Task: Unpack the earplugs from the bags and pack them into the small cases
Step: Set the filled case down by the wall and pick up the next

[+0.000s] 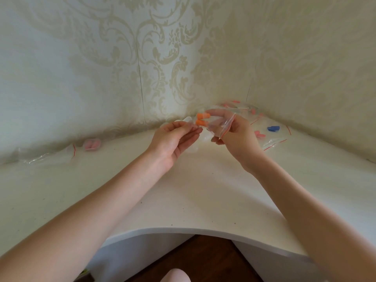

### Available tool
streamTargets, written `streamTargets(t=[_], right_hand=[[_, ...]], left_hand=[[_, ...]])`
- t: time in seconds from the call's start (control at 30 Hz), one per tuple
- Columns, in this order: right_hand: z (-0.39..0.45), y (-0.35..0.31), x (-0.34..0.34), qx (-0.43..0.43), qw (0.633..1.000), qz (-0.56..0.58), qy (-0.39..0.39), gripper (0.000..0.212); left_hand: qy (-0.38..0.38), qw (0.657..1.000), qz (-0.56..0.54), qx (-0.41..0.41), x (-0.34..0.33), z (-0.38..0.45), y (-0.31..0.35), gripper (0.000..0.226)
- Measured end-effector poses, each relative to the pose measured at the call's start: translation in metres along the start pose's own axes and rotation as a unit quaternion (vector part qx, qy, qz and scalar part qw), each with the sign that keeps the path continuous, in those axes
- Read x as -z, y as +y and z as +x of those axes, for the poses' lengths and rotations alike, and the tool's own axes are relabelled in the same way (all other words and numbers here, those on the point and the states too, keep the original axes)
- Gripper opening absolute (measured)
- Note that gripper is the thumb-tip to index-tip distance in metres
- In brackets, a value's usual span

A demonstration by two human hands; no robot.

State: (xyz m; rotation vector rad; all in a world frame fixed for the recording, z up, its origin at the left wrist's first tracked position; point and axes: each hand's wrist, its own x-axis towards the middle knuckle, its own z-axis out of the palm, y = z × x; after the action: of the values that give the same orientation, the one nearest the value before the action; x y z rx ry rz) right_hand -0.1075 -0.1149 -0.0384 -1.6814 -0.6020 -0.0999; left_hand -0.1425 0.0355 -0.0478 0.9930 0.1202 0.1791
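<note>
Above the white worktop (203, 200), the right hand (234, 131) pinches a clear zip bag (218, 127); two orange earplugs (200, 119) lie sideways toward the left hand (175, 137), its grip pinching the bag's far end.

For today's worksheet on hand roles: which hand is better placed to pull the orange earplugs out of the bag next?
Left. The right hand grips the clear bag, while the left hand has its fingers right beside the orange earplugs.
</note>
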Motion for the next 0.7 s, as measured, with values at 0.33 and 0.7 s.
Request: streamTargets(t=[0.33, 0.7], right_hand=[[-0.003, 0.001, -0.001, 0.011, 0.998, -0.047, -0.037, 0.029], [0.001, 0.011, -0.005, 0.016, 0.995, -0.1, 0.012, 0.007]], left_hand=[[-0.02, 0.995, 0.093, -0.03, 0.0, -0.001, -0.001, 0.009], [0.003, 0.974, 0.204, -0.102, -0.001, 0.002, -0.009, 0.012]])
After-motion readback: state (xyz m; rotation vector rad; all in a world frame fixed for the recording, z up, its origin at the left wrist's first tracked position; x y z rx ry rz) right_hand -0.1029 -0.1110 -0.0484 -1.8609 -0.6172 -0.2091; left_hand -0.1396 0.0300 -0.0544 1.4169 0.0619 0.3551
